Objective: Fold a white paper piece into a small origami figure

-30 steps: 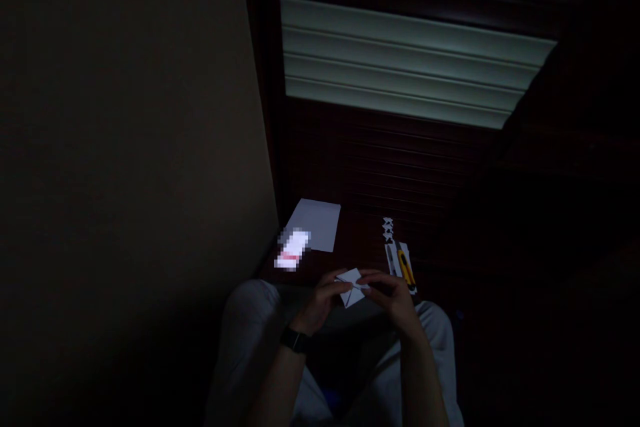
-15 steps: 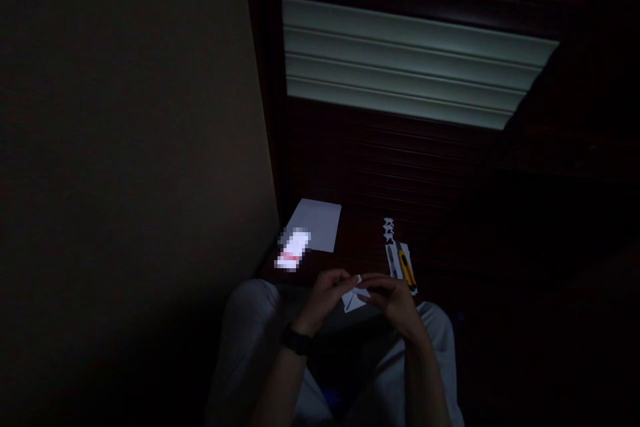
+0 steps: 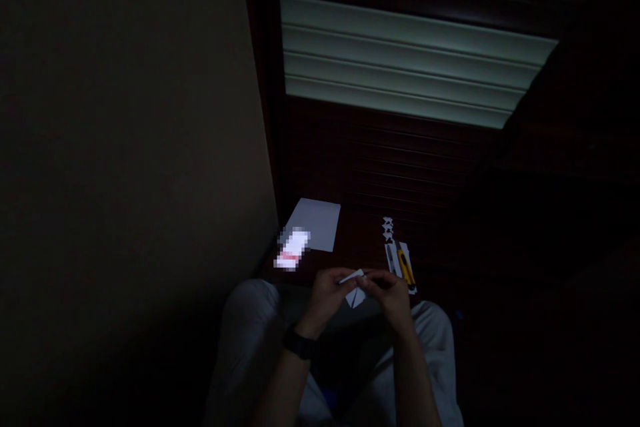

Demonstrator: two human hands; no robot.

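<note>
Between both hands, above my lap, is a small folded piece of white paper (image 3: pixel 355 298) with crease lines meeting near its middle. My left hand (image 3: pixel 329 293) pinches its left side, thumb on top. From the right, my right hand (image 3: pixel 393 295) grips the upper right part between thumb and fingers. The thumbs come close together over the paper. Just beyond my right hand lies a yellow utility knife (image 3: pixel 405 267) on some white paper (image 3: pixel 394 260), beside a thin dark tool (image 3: pixel 390 255) that is too dim to name.
Several small folded paper shapes (image 3: pixel 388 228) stand in a row past the knife. A larger white sheet (image 3: pixel 317 223) lies at the left of the dark table, partly under a bright, pixelated rectangle (image 3: pixel 294 248). A wall (image 3: pixel 200 147) rises on the left; a slatted panel (image 3: pixel 400 60) is ahead.
The paper has been turned between my hands, so a pointed top edge now shows. My right hand has drawn in and its thumb has moved up towards the left thumb.
</note>
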